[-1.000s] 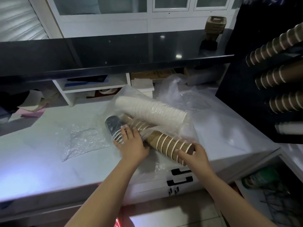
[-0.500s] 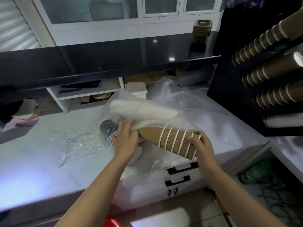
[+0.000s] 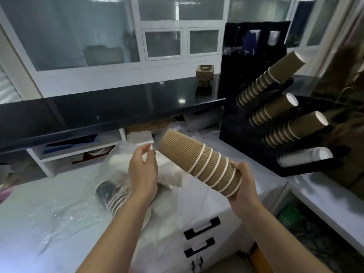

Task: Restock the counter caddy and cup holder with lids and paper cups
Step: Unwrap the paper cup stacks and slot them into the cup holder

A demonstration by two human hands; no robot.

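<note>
Right hand [image 3: 243, 182]: grip wraps the rim end of the brown cup stack [image 3: 201, 161], lifted above the table [image 3: 23, 243], base tilted toward 10 o'clock.
Left hand [image 3: 142, 170]: grip wide, fingers relaxed, beside the stack's base.
Cup holder [image 3: 254, 123]: at 2 o'clock, four rows of cups.

Pale marble counter [image 3: 39, 243] with black-handled drawers [image 3: 202, 228], a glossy black raised shelf [image 3: 98, 113], white-framed frosted windows [image 3: 163, 44] behind.

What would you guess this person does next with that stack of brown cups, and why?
Probably carry the brown cup stack, gripped at its rim end by the right hand, toward the black cup holder. The stack is lifted clear of the counter, the left hand is open beside it, and the holder's rows stand to the right.
</note>
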